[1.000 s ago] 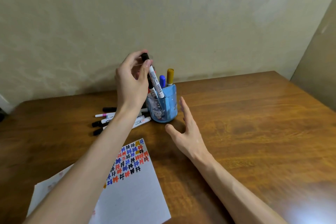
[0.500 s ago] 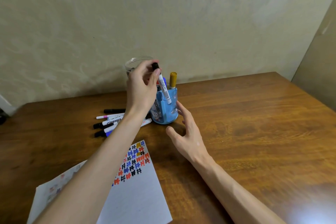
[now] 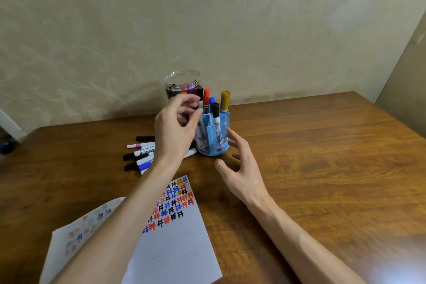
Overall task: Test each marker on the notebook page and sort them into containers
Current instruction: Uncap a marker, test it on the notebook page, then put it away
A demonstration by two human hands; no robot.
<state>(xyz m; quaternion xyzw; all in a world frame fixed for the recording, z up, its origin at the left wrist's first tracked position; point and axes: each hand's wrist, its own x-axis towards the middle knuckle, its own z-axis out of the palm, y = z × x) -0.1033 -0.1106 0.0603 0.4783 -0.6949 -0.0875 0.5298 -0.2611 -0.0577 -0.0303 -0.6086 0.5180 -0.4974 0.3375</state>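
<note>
At the back of the surface (image 3: 322, 157), by the wall, my left grip (image 3: 177, 127) hangs over the blue holder (image 3: 208, 138). Its fingers are loosely curled and nothing is pinched between them that I can see, so I take it as released. My right grip (image 3: 239, 168) hovers spread and empty just beside the holder's near wall, not touching it. A black-capped marker (image 3: 216, 113) stands upright in the front compartment, near a gold-capped one (image 3: 225, 100). The clear jar (image 3: 182, 80) behind it also holds markers. I judge this marker sorted, so the step in hand is to clear out and fetch the next from the loose markers (image 3: 143, 152) lying left of the holder. To do that well I should lift my left grip straight up before swinging left, so my knuckles do not catch the caps. My right grip should stay close enough to steady the light holder. I would then take one barrel only, near its middle, and bring it to the notebook page (image 3: 175, 249), where bare paper remains below the marks.
</note>
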